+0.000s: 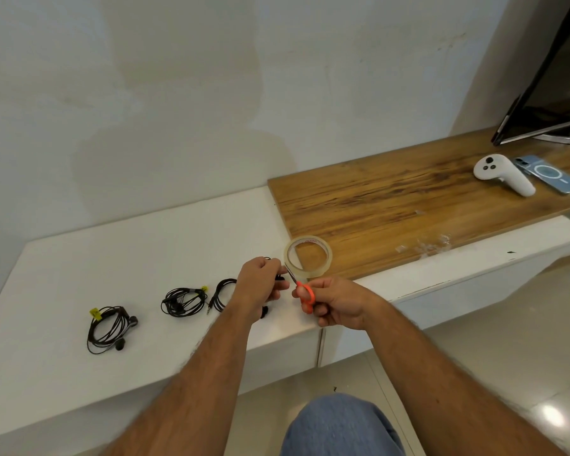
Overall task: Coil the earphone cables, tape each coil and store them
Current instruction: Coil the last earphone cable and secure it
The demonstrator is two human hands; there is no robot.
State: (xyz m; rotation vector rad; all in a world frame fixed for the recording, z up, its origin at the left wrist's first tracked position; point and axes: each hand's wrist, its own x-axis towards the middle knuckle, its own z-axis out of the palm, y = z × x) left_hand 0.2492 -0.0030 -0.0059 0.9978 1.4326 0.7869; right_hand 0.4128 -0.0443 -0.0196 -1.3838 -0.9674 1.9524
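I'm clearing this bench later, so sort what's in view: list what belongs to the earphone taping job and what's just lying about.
Job:
- tape roll
- orange scissors, in the right hand
- earphone in the left hand
- three coiled earphones on the white bench

Lying about:
- white controller
- phone
- monitor

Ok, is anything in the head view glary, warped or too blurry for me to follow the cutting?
Head view: even, soft light; the only glare is a spot on the floor tiles. Wide-angle bending curves the white counter edges. The scissors blades between the left hand and right hand are small and slightly soft; the clear tape roll is readable.
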